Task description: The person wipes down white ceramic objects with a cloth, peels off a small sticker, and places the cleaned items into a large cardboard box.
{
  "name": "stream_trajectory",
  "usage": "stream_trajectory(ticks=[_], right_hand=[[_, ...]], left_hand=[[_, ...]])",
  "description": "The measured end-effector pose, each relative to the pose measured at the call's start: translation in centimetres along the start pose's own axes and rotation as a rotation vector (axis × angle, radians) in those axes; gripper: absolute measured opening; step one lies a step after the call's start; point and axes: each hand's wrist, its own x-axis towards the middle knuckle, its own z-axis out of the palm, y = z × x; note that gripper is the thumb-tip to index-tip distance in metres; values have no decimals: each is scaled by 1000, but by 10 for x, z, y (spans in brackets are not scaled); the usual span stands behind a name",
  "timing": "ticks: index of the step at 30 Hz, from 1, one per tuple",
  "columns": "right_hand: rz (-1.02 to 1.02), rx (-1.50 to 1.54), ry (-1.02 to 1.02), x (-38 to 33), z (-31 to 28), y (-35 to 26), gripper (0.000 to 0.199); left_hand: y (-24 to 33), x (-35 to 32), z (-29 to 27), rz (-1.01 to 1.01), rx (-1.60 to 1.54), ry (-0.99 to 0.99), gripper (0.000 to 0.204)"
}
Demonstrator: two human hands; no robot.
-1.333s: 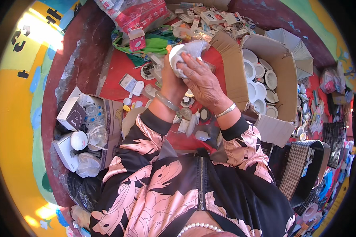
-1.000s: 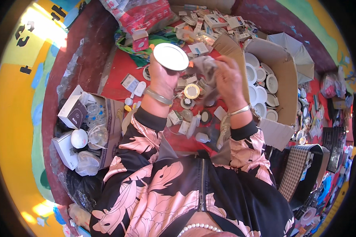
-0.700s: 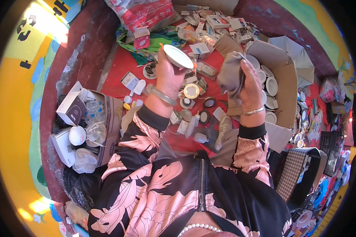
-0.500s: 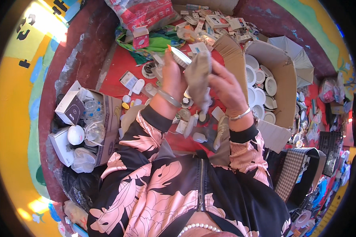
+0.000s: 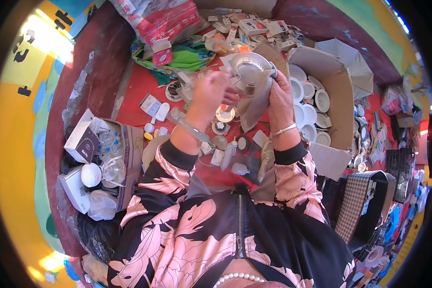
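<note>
My right hand (image 5: 280, 98) grips a round white downlight (image 5: 250, 66) by its right edge. An orange piece shows at the lamp's top rim. Pinched in the same hand, a grey cloth (image 5: 255, 106) hangs below the lamp and covers part of it. Just left of the lamp, my left hand (image 5: 211, 91) is smeared by motion, so its grip is unclear. Beneath the hands, small lamp parts lie on the red cloth (image 5: 206, 173), among them a dark round piece (image 5: 244, 142) and a white bottle-like piece (image 5: 240, 168).
At right, a cardboard box (image 5: 343, 103) holds several white round lamps. A carton (image 5: 132, 144) at left contains clear plastic pieces. Small boxes (image 5: 253, 27) pile up at the back, beside a red and white bag (image 5: 170, 21). A maroon wall (image 5: 65, 129) edges the area.
The downlight has passed from my left hand to my right and now faces upward. My left hand has come away from it. The cloth stays in my right hand.
</note>
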Motion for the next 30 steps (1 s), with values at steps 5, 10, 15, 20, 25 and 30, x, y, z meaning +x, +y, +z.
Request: stream_trajectory(ticks=[5,10,15,20,25,30], right_hand=[[190,241,-22,-2,-5,-15,22],[248,284,-131,-13,6,-17,25],[240,218,-174,-15,1,-12,24],[203,82,-216,-14,-5,-18,22],[108,13,-266,-17,-7,-24,20],[112,-426,-378,-15,-11,-27,23]], left_hand=[[3,10,-14,473,-44,31,31],[2,3,1,229,-193,-240,37],[-10,8,7,230,-296,-240,39],[-13,10,4,223,-336,-260,41],[-1,7,3,207,-220,-355,38],[-4,1,-4,55,89,-511,40]])
